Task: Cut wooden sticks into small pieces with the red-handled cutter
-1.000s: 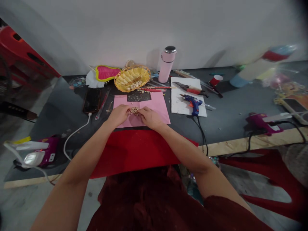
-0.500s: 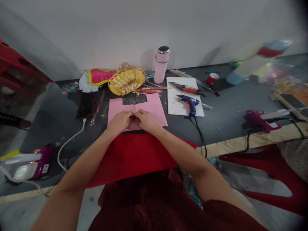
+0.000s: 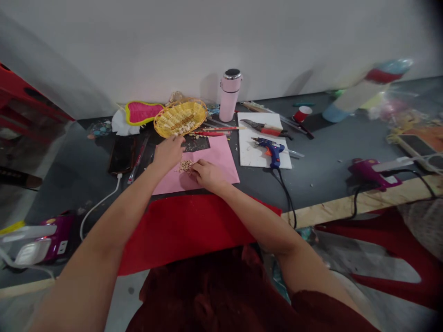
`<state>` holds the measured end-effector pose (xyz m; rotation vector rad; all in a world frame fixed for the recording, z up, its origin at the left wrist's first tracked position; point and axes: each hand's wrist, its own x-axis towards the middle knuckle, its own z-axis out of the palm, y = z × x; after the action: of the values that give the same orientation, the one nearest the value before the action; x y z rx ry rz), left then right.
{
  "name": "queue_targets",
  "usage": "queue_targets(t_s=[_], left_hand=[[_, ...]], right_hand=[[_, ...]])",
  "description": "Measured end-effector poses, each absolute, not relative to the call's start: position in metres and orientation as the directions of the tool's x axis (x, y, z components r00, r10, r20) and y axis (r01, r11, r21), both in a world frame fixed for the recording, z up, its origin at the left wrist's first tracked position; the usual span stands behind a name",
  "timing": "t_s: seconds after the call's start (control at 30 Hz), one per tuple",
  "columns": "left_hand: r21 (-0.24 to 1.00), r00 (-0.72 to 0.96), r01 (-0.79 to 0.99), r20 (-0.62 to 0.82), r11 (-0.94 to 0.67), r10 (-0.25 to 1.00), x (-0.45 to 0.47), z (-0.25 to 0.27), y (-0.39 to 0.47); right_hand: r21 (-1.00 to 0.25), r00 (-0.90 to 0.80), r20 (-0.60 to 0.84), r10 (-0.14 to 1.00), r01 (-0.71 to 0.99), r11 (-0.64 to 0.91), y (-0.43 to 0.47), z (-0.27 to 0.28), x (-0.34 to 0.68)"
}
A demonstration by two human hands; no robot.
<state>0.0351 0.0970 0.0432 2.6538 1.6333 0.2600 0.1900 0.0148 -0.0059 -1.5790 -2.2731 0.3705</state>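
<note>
On a pink sheet of paper point(image 3: 221, 157) lies a cluster of small pale pieces point(image 3: 186, 166), beige and speckled; their exact kind is too small to tell. My right hand point(image 3: 207, 175) is closed at the right edge of this cluster, fingertips pressed on it. My left hand point(image 3: 169, 153) is apart from it, reaching to the near rim of a yellow woven basket point(image 3: 197, 107), which holds more pale pieces and thin sticks. Its fingers look apart, with nothing visible in them.
Right of the paper, a white board point(image 3: 247, 154) carries a blue glue gun point(image 3: 274, 151) and pruning shears point(image 3: 266, 128). A pink flask point(image 3: 230, 97) stands behind. Leftward lie a phone point(image 3: 122, 154) and its white cable point(image 3: 100, 203). Red cloth point(image 3: 194, 221) hangs over the front edge.
My left hand has left the pale cluster and moved forward to the basket's near rim. The right hand stays at the cluster, which now shows more fully.
</note>
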Motion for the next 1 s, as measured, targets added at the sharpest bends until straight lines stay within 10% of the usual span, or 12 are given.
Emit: queue_targets(t_s=[0.23,0.83,1.0], left_hand=[[-0.135,0.427,0.903,0.160,-0.409,0.890,0.044,0.044,0.142],[-0.067,0.341,0.939,0.285,-0.336,0.896,0.004,0.066,0.122],[-0.065,0.329,0.944,0.286,-0.325,0.900,-0.001,0.068,0.116]], right_hand=[[-0.457,-0.352,0.141,0.925,0.806,0.376,0.016,-0.006,0.194],[-0.495,-0.373,0.135,0.918,0.777,0.389,0.027,0.008,0.207],[-0.319,-0.322,0.168,0.932,0.877,0.360,0.089,0.019,0.222]])
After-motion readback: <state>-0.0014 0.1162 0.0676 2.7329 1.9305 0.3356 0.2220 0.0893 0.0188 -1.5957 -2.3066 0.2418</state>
